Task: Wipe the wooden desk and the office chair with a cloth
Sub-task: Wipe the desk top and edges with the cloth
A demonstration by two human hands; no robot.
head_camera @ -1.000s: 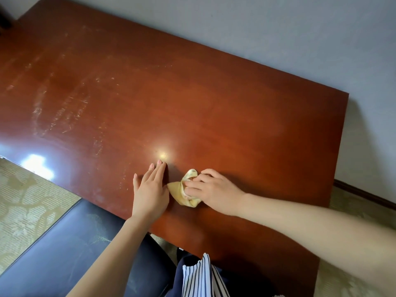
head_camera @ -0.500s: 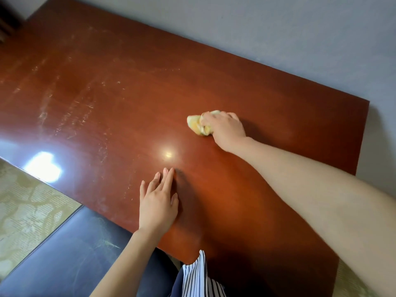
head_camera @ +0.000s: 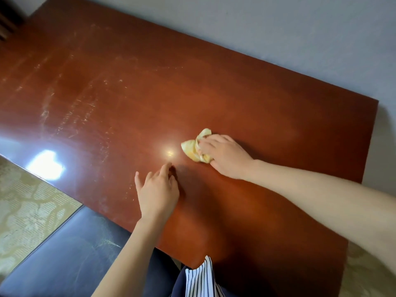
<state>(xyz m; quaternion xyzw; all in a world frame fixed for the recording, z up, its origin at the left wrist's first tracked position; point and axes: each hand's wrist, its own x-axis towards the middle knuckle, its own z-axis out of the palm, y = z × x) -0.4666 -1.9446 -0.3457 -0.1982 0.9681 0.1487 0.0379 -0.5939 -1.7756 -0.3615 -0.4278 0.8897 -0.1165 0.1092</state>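
Fingers of the right hand are curled down over a crumpled yellow cloth, clamping it against the top of the wooden desk; folds of the cloth stick out to the left of and beyond the fingertips, while the rest is hidden under the palm. The cloth sits right of the desk's middle, about halfway between its near and far edges, just to the right of a small round light reflection on the polished surface. The left hand rests on the desk nearer the person, close to the cloth but not touching it; its fingers are loosely bent and hold nothing, with the little finger spread out to the left and the forefinger reaching toward the reflection. Pale scratches and dusty streaks cover the left half of the reddish-brown top, and a large bright glare lies at its near left edge. The dark seat of the office chair shows below the near edge at lower left, with faint light scuffs on it. A grey wall runs along the desk's far side. Patterned beige carpet lies at the left, and a striped garment shows at the bottom of the view.
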